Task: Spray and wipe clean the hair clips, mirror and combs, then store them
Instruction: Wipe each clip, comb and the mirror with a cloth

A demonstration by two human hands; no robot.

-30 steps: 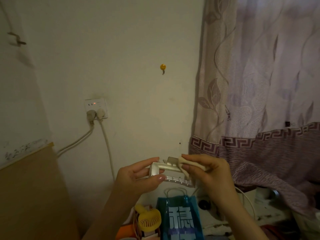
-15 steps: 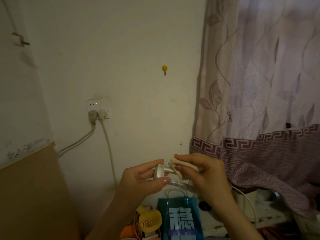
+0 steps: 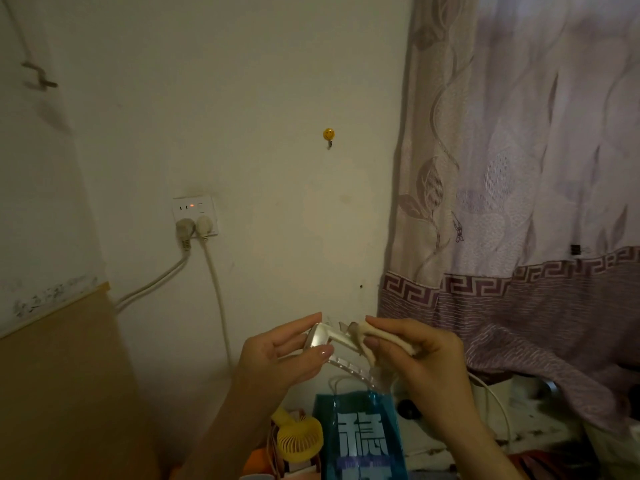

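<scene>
Lower centre of frame: left hand (image 3: 277,355) pinches the clip (image 3: 332,341) by its rounded end, thumb under, fingers (image 3: 301,323) over. Right hand (image 3: 412,351) has fingers curled round a cloth (image 3: 384,337), pressed on the clip's other end. Clip looks light, stiff plastic, toothed, likely slick if sprayed; best held by the smooth end, off the teeth.

Bare forearms, no sleeves, glossy fingernails
</scene>
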